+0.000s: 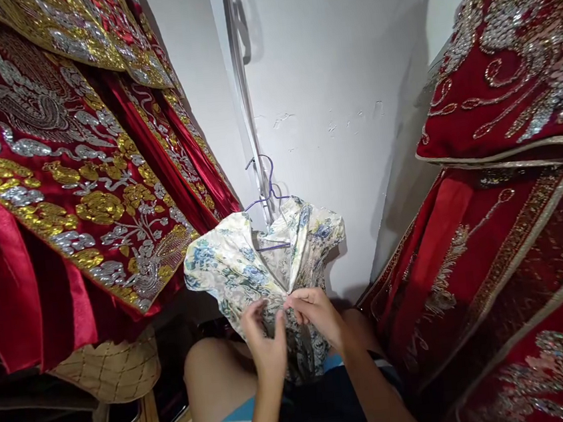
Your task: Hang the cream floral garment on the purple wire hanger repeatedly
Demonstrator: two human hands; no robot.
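A white garment (239, 259) with a blue and yellow floral print hangs on a purple hanger (272, 178), its collar spread in a V. At the bottom of that V, my right hand (314, 308) pinches the front edge of the cloth between thumb and fingers. Just left of it, my left hand (265, 340) is over the garment front with thumb and fingers apart. The lower part of the garment drops between my knees.
Red embroidered garments (104, 203) hang on the left, and more red beaded garments (516, 99) on the right. A metal upright (235, 61) stands against the white wall (325, 52). A quilted tan cushion (111, 366) is at the lower left.
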